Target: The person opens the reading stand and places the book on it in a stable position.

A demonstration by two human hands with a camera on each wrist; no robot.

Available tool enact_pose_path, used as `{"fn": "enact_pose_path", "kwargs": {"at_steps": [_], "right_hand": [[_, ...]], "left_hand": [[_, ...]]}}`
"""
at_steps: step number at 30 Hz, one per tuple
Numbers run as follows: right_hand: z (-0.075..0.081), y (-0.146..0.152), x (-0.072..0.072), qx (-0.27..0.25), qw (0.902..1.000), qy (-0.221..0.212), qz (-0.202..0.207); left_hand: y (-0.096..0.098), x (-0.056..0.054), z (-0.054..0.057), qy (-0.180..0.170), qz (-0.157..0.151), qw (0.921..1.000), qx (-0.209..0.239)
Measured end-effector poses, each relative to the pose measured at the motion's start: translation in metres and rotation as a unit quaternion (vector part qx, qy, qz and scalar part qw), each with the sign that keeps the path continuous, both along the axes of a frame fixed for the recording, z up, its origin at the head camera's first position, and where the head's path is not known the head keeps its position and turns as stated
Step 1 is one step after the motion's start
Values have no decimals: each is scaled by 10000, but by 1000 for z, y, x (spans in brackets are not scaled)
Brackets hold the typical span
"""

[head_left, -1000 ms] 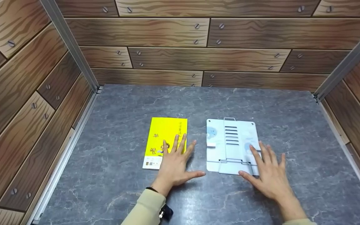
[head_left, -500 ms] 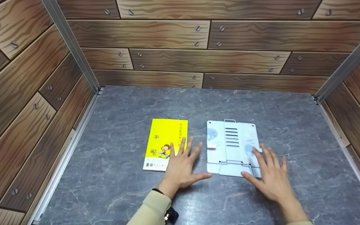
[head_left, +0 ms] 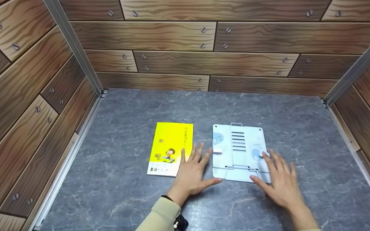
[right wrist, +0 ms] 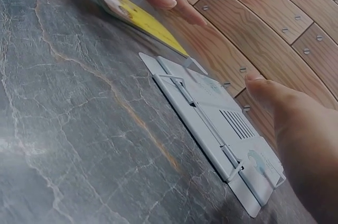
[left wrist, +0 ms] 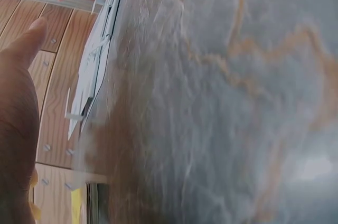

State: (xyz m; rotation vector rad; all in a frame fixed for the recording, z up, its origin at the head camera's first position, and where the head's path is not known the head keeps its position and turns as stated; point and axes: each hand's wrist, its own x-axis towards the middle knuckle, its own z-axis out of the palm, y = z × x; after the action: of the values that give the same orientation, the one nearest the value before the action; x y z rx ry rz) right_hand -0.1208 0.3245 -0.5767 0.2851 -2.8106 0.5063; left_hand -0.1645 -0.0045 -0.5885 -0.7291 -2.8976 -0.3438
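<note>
A yellow book (head_left: 172,134) with a cartoon child on its cover lies flat on the table. To its right lies a folded pale blue book stand (head_left: 222,160) with a slotted middle and wire parts at its lower edge. My left hand (head_left: 191,175) is spread, its fingers over the book's lower right edge and its thumb pointing toward the stand's lower left corner. My right hand (head_left: 281,183) is spread at the stand's lower right side, thumb and index finger overlapping its edge. In the right wrist view the book stand (right wrist: 211,123) lies flat below the right thumb.
The grey marbled table (head_left: 114,192) has wood-patterned walls (head_left: 172,35) at the back and both sides. Metal rails (head_left: 72,160) run along the table's sides. A dark watch-like device (head_left: 181,222) sits at the left wrist.
My left hand has shifted right, from over the book toward the gap beside the stand, uncovering more of the cover. My right hand has moved slightly right and down. Book and stand keep their places.
</note>
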Motion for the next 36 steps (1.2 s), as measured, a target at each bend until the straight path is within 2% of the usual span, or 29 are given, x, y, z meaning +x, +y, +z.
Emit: {"fn": "enact_pose_path", "kwargs": {"at_steps": [4, 11, 17, 27, 31, 36], "right_hand": [[2, 1, -1, -89, 10000, -4, 3], [3, 3, -1, -342, 9994, 13, -47], [1, 2, 0, -442, 9990, -79, -76], [1, 3, 1, -927, 9952, -275, -131], [1, 3, 1, -1091, 9929, -433, -206], [3, 3, 1, -1369, 9884, -633, -200]], "left_hand": [[4, 1, 0, 6, 11, 10000, 58], [11, 2, 1, -245, -3, 9989, 401], [15, 4, 2, -397, -33, 9983, 430], [26, 4, 0, -315, -148, 9979, 543], [30, 5, -1, -554, -138, 9956, 741], [36, 6, 1, -944, -119, 9891, 1124]]}}
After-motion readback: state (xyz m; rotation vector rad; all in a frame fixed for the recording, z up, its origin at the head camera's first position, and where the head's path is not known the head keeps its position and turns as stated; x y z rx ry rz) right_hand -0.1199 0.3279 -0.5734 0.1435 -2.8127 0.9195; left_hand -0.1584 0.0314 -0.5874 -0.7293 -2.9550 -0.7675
